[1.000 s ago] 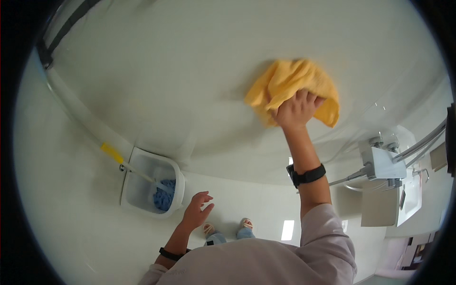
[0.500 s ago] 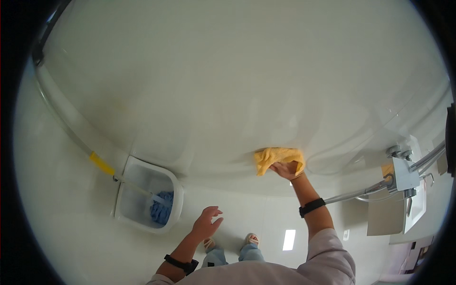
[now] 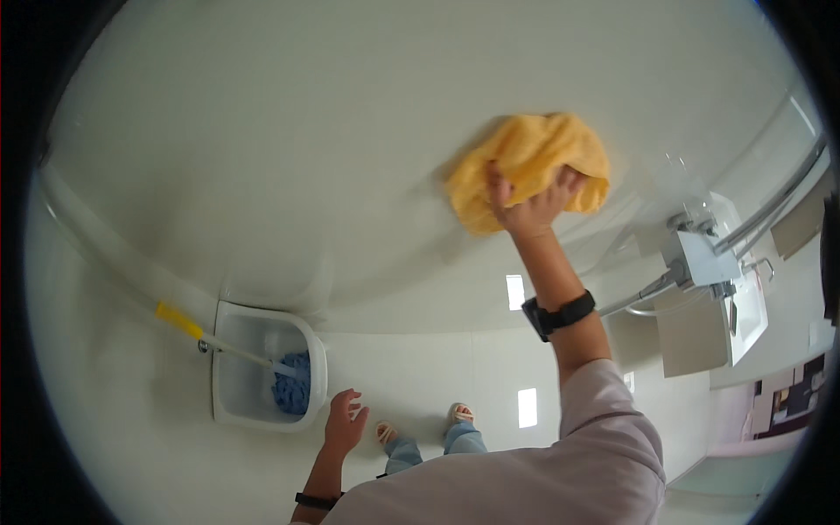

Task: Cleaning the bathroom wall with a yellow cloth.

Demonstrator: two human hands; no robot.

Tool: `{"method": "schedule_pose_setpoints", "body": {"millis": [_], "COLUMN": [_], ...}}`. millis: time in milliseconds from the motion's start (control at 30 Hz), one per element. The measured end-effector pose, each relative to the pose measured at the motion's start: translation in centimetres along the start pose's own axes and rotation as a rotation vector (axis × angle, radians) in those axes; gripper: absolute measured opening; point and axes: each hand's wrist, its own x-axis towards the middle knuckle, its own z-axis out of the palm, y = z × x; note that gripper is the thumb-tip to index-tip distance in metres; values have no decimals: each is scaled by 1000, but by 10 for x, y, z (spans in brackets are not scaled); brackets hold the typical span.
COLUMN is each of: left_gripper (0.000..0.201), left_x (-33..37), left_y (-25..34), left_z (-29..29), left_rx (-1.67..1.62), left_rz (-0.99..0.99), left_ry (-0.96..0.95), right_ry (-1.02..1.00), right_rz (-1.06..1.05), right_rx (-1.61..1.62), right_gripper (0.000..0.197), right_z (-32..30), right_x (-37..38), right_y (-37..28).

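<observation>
A yellow cloth lies spread against the glossy pale wall, right of the middle. My right hand presses on it with the arm stretched out; folds of cloth cover some of the fingers. Low in front of my body hangs my left hand, its fingers loosely bent and apart, holding nothing. Closest to that hand, on its left, is a white mop sink. Inside the sink rests a mop with a blue head, and its handle leans out to the upper left past a yellow sleeve.
To the right, a silver shower mixer with hose and pipe juts from the wall. Behind it stands a white washbasin. My sandalled feet are on the pale tiled floor, right of the mop sink.
My right hand has moved up the wall with the yellow cloth, which is now spread wider. My left hand has shifted a little left and down. The view has turned slightly.
</observation>
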Motion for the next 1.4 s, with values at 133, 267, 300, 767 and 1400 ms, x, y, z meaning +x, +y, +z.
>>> {"method": "schedule_pose_setpoints", "body": {"millis": [133,267,300,767,1400], "left_gripper": [43,46,46,39,39], "left_x": [15,34,41,154,193], "left_y": [-8,-29,-31,-110,-156], "left_z": [9,29,37,162,126], "left_rx": [-17,-46,-39,-156,79], "left_rz": [1,-14,71,346,759], "left_ry": [-6,-3,-5,48,430], "right_ry": [-10,-94,-102,16,163], "right_rz": [-22,-169,-191,-258,89], "right_rx": [-52,-15,-28,-69,-110], "right_gripper": [52,38,39,52,56], "right_z": [2,-7,-7,-9,-9], "right_x": [-41,-101,-110,-208,-196], "right_y": [-5,1,4,36,41]}}
